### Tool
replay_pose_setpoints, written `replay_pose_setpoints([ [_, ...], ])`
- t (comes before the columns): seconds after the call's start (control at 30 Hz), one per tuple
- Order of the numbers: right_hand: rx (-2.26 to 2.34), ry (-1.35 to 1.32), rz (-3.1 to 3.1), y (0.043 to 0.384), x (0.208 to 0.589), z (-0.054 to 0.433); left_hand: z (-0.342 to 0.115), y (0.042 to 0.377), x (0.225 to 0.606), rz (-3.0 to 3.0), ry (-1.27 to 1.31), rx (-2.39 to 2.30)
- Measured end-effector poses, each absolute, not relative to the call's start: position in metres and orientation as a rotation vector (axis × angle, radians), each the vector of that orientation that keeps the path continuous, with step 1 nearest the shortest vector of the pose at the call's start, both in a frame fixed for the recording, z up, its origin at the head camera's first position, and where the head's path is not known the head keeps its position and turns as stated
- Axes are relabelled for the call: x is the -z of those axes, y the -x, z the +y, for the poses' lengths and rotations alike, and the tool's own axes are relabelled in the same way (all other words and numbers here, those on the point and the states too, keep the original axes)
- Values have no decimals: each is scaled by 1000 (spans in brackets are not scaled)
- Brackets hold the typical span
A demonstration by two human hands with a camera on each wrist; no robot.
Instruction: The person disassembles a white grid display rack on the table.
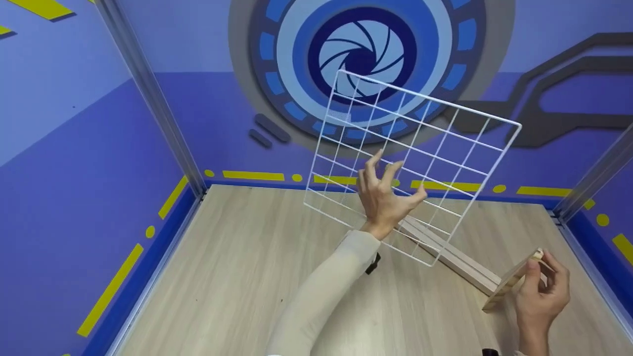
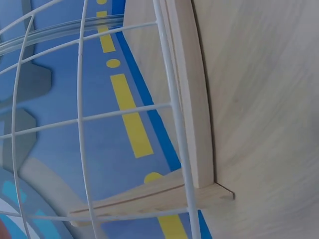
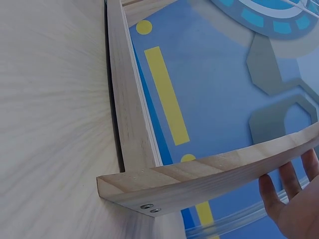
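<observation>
A white wire grid panel tilts above the table, and no support other than my left hand is visible. My left hand holds it from the near side, fingers bent and spread at the wires; the exact finger contact is hard to see. Behind the grid lies a wooden frame, with a long grooved strip on the table and an upright end board. My right hand grips the top of that end board between thumb and fingers. Two screw heads show low on its outer face.
The left wrist view shows the frame's other end board behind the grid. A light wood-grain table lies under everything. Blue printed panels stand at the back and sides, with metal posts at the corners.
</observation>
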State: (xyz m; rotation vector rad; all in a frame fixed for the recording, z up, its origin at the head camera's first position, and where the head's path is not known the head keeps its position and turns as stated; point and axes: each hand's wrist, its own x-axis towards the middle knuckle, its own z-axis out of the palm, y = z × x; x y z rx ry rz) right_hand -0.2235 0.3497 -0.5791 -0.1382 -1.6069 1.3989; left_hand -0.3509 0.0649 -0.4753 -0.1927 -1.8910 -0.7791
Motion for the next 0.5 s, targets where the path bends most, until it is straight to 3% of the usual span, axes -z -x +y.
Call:
replay_pose_setpoints([
  [0.5, -1377, 150, -1630, 221, 577, 348, 30, 351, 504, -1924, 106, 805],
])
